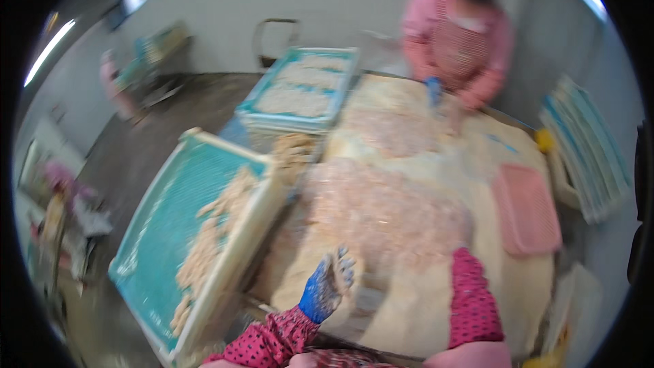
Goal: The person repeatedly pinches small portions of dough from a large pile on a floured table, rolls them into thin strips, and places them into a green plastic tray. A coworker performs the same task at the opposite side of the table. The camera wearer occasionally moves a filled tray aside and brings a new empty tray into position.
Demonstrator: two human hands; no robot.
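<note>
Below the middle, my left hand (328, 287), in a crumb-dusted blue glove, is raised over the table's near left part. Its fingers curl in; whatever they hold is blurred. My right forearm, in a pink dotted sleeve (473, 300), reaches to the near right edge of a pale pink heap (388, 211) of raw-looking pieces. The right hand is smeared and its fingers do not show. Pale beige crumbs (504, 279) cover the table around the heap. Left of my left hand stands a white-rimmed tray (146, 269) with a turquoise mesh bottom, partly lined with coated beige strips (214, 232).
Across the table a person (460, 41) in a pink top and striped apron works with a blue glove. A second tray (306, 121) of coated pieces stands at the far left. A pink basket (528, 210) lies at right, beside stacked trays (589, 150). Wet floor (163, 143) shows leftward.
</note>
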